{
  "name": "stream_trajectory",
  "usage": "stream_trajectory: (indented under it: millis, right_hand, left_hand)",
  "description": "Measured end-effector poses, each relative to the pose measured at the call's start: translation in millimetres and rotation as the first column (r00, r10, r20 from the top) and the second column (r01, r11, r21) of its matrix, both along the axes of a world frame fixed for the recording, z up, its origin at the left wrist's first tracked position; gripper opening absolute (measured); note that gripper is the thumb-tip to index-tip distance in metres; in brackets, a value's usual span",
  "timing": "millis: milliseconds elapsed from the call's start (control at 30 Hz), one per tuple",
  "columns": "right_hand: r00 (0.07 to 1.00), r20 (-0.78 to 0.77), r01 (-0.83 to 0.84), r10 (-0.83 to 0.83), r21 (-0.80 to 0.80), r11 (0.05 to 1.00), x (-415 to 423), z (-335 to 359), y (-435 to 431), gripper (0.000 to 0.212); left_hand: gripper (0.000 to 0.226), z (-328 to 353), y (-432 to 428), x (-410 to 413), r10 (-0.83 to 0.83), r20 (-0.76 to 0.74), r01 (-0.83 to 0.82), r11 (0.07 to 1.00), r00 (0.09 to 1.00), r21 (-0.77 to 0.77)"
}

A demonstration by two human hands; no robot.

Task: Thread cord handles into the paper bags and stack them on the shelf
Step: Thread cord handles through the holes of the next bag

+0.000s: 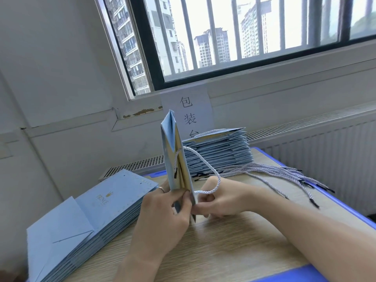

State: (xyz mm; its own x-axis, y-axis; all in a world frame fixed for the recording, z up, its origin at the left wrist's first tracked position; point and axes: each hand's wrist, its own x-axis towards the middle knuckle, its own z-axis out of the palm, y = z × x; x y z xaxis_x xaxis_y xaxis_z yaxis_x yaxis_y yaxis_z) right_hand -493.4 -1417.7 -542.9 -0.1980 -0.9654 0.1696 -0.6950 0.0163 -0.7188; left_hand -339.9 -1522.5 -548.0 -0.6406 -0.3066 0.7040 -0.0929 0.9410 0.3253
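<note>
A folded light-blue paper bag stands edge-on and upright above the wooden table. My left hand grips its lower end from the left. My right hand pinches the bag's edge from the right, where a white twisted cord loops out of the bag and back down to my fingers. A black cord tip hangs inside the bag's fold. Several loose white cords with black tips lie fanned out on the table to the right.
A stack of flat blue bags lies at the left on the wooden table. Behind the held bag a second stack carries a cord handle on top. A radiator, a paper sign and a barred window stand beyond.
</note>
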Motion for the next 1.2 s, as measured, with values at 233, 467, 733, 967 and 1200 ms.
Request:
stream_trajectory:
  millis: [233, 467, 733, 967, 1200]
  right_hand:
    - [0.998, 0.013, 0.054, -0.055, 0.046, 0.997, 4, -2, -4, 0.033]
    - [0.995, -0.021, 0.101, -0.099, 0.092, 0.991, 4, -5, -6, 0.025]
    - [0.992, -0.079, 0.106, -0.099, 0.084, 0.991, 8, -5, -9, 0.028]
    - [0.992, -0.077, 0.107, -0.100, 0.095, 0.990, 10, -6, -10, 0.025]
    - [0.988, -0.109, 0.117, -0.105, 0.116, 0.986, 10, -4, -11, 0.026]
  left_hand:
    - [0.025, 2, 1, 2, -0.001, -0.101, -0.001, 1.000, 0.995, -0.013]
    - [0.047, 11, 9, -2, 0.241, -0.298, -0.269, 0.962, 0.924, -0.056]
    - [0.041, 25, -10, -18, 0.201, -0.419, -0.283, 0.948, 0.886, -0.144]
    - [0.015, 23, -10, -21, 0.166, -0.398, -0.229, 0.967, 0.902, -0.115]
    - [0.013, 11, -20, -18, 0.184, -0.295, -0.194, 0.981, 0.938, -0.004]
